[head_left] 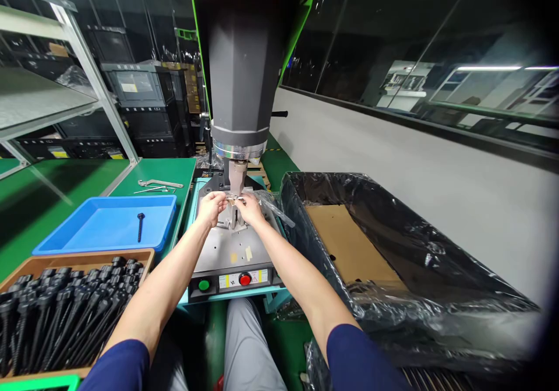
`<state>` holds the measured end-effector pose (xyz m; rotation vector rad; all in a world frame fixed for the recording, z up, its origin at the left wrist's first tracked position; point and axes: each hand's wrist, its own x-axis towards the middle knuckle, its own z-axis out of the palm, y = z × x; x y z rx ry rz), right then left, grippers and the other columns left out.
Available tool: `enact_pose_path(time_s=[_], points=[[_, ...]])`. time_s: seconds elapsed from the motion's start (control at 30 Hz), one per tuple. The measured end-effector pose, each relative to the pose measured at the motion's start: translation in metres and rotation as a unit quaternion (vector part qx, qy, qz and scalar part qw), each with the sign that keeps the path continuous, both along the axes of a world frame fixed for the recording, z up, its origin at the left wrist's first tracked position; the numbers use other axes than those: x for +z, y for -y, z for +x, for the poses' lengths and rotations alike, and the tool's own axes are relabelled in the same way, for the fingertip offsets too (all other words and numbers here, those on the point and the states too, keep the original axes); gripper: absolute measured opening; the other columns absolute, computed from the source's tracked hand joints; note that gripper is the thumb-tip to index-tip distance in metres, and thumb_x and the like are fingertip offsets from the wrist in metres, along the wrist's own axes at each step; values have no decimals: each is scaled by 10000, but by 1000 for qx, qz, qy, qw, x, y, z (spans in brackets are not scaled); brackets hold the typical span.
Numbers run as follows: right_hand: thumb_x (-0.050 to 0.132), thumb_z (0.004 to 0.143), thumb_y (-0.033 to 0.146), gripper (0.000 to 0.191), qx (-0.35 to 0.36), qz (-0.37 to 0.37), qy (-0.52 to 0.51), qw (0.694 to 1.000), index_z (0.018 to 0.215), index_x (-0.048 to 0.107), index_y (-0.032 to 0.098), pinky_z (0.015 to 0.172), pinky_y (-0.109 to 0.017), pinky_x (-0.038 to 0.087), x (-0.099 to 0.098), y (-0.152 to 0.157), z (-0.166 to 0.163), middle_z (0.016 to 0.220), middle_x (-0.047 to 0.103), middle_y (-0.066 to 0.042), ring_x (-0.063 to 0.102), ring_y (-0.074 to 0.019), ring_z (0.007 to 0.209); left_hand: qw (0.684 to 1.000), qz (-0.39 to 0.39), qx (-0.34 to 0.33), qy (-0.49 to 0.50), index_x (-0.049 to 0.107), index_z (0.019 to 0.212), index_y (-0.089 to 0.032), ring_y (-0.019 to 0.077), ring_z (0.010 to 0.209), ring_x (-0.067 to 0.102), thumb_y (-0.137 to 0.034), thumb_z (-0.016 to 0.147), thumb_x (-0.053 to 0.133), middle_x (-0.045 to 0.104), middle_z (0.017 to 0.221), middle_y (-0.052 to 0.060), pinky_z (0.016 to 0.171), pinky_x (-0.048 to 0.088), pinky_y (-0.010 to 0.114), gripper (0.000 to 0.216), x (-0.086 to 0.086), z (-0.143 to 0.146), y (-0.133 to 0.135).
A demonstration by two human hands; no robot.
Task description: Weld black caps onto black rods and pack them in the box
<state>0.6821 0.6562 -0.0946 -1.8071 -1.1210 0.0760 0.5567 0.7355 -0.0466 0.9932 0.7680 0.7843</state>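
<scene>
Both of my hands are at the fixture (237, 219) under the metal tool head (238, 175) of a press-like machine. My left hand (212, 208) is closed in a pinch at the fixture's left side, at a shiny see-through edge. My right hand (250, 208) is closed from the right, its fingertips close to the left ones. A clear plastic piece (279, 209) passes by the right fingers and sticks out to the right over the machine bed (218, 245). The fingers hide its exact shape and whatever sits in the fixture.
A blue tray (109, 242) holds one black bolt-like part (140, 228). In front, a brown tray (151, 257) holds many similar parts. Wrenches (160, 183) lie behind. A black-lined bin (314, 251) stands right. Green (204, 285) and red (245, 279) buttons face me.
</scene>
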Motion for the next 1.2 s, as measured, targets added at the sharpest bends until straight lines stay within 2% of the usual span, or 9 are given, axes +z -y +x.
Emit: enact_pose_path(time_s=[0.13, 0.27, 0.43, 0.63, 0.8, 0.93, 1.0, 1.13, 1.2], points=[[588, 827, 203, 156, -5, -10, -11, 1000, 940, 691, 171, 967, -386, 451, 15, -5, 2, 1052, 682, -108, 593, -261, 1077, 999, 6, 5, 33, 599, 788, -148, 80, 615, 624, -218, 637, 760, 657, 734, 20, 559, 477, 180, 231, 10, -4, 0], [537, 874, 240, 197, -18, 21, -16, 1000, 1018, 654, 172, 973, -400, 436, 25, 10, -9, 1079, 681, -116, 598, -259, 1070, 998, -14, 4, 64, 543, 757, -159, 117, 709, 673, -183, 676, 708, 704, 948, 87, 670, 553, 262, 186, 13, -7, 1], [546, 884, 295, 253, 41, 53, -85, 994, 1118, 599, 212, 919, -380, 481, 10, 68, -46, 1040, 698, -69, 643, -221, 982, 996, -54, 46, 57, 471, 714, -175, 184, 796, 711, -105, 665, 612, 705, 971, 117, 743, 585, 331, 165, -7, -25, 10], [574, 885, 341, 245, 149, 45, -240, 958, 1093, 592, 211, 839, -340, 533, -11, 139, -106, 1010, 712, -60, 677, -192, 911, 991, -98, 88, 7, 479, 713, -182, 167, 764, 711, -66, 670, 546, 702, 906, 107, 730, 580, 295, 141, -33, -53, 22], [672, 805, 373, 360, 130, 68, -299, 943, 1110, 620, 191, 834, -359, 543, -10, 154, -127, 994, 722, -84, 690, -208, 893, 989, -91, 107, -40, 541, 794, -156, 152, 698, 690, -112, 709, 618, 663, 816, 84, 675, 562, 281, 122, -35, -70, 26], [730, 741, 396, 434, 101, 80, -331, 935, 1107, 645, 180, 825, -376, 548, -5, 156, -131, 1011, 725, -97, 688, -219, 883, 983, -50, 159, -75, 566, 953, -159, 106, 738, 664, -178, 727, 682, 657, 923, 62, 692, 529, 241, 256, -33, -96, 54], [749, 720, 407, 409, 104, 98, -349, 926, 1051, 653, 188, 799, -369, 555, 3, 158, -135, 969, 728, -82, 686, -213, 853, 992, 0, 104, -72, 600, 983, -161, 130, 815, 669, -243, 712, 725, 671, 971, 75, 734, 529, 257, 309, -30, -116, 82], [797, 672, 392, 358, 135, 145, -360, 912, 924, 620, 209, 754, -334, 558, 26, 162, -153, 861, 700, -36, 665, -187, 793, 986, 112, -111, -49, 683, 953, -172, 210, 901, 664, -322, 652, 799, 706, 962, 100, 821, 532, 338, 356, -22, -157, 145], [809, 667, 396, 353, 150, 151, -352, 911, 887, 601, 216, 732, -322, 558, 37, 163, -168, 825, 676, -21, 649, -177, 768, 978, 158, -125, -61, 705, 916, -188, 215, 884, 653, -313, 644, 809, 705, 950, 89, 845, 523, 350, 317, -16, -173, 166]])
